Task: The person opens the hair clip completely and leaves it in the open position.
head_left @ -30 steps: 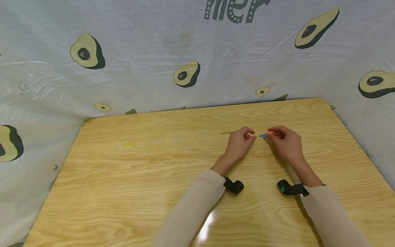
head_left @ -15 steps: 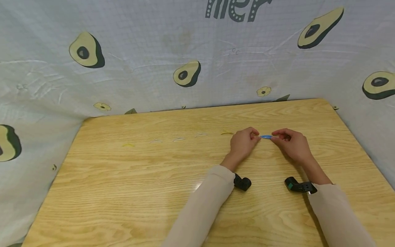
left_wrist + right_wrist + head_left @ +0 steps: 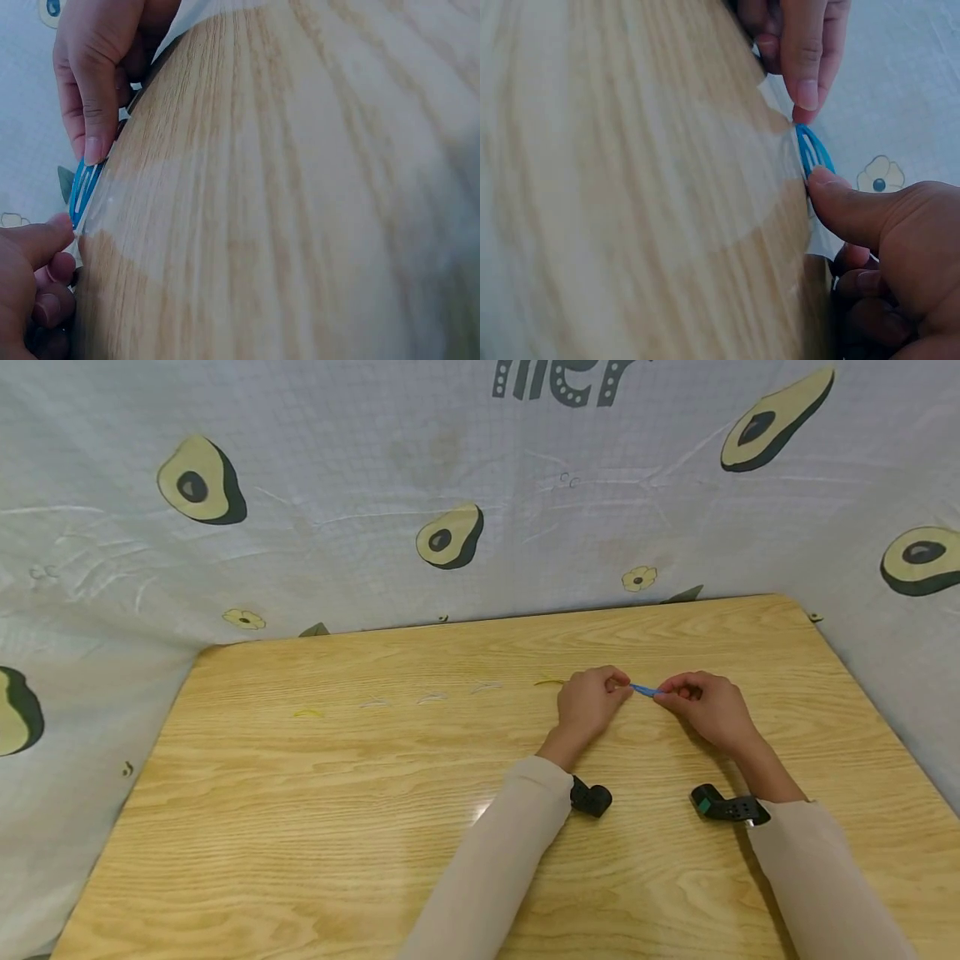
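Note:
A blue snap hair clip [image 3: 645, 691] spans the gap between both hands, over the far right part of the table. My left hand [image 3: 588, 702] pinches its narrow tip between thumb and forefinger. At the wider end, my right hand [image 3: 708, 706] grips the clip with thumb and fingertips. The left wrist view shows the slotted blue hair clip [image 3: 85, 187] close up, both thumbs at its ends. In the right wrist view the right thumb [image 3: 855, 206] covers part of the clip's wide end.
Left of the hands, a spaced row of thin clip-like pieces lies on the wooden table [image 3: 337, 827]: a bright yellow one [image 3: 307, 713], several whitish ones [image 3: 432, 697] and a dark yellow one [image 3: 550, 682] close by the left hand. An avocado-print sheet [image 3: 337, 527] hangs behind.
My left hand has moved right from beside the clip and now pinches its tip. The right hand, holding the clip throughout, has shifted slightly right, and the clip now slants a little.

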